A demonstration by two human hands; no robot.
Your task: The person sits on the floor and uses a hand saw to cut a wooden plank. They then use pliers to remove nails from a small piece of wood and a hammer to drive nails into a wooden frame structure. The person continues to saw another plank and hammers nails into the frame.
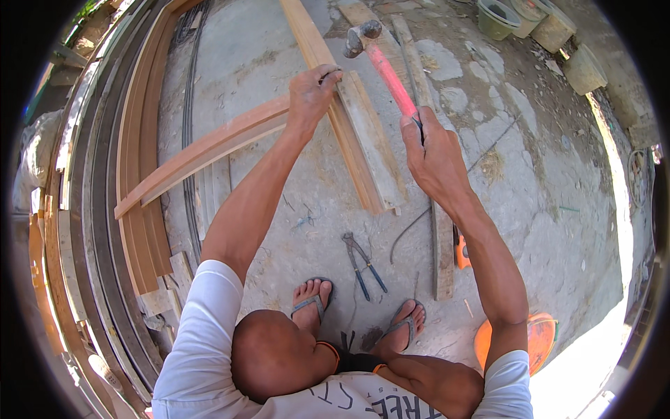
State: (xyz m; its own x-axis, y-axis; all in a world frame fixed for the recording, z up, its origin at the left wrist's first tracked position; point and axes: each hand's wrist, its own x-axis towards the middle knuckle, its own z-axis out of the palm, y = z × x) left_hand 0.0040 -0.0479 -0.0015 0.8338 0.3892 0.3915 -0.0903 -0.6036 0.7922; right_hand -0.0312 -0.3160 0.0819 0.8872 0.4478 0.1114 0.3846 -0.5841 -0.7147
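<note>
My right hand (434,155) is wrapped round the pink handle of a hammer (388,78), its dark metal head raised at the far end. My left hand (307,101) is closed in a pinch at the top of a long wooden beam (354,155); whatever lies between the fingertips is too small to make out. A second wooden piece (209,155) runs from beside that hand to the left, meeting the beam at an angle. Against the beam's right side lies a greyish, weathered board (371,143). Pincers with dark handles (363,264) rest on the concrete in front of my feet.
Long timbers and metal lengths (98,230) are stacked along the left. A narrow plank (443,255) lies on the right, near an orange tool (463,253). An orange helmet (544,341) sits by my right elbow. Buckets (497,21) stand at the far right.
</note>
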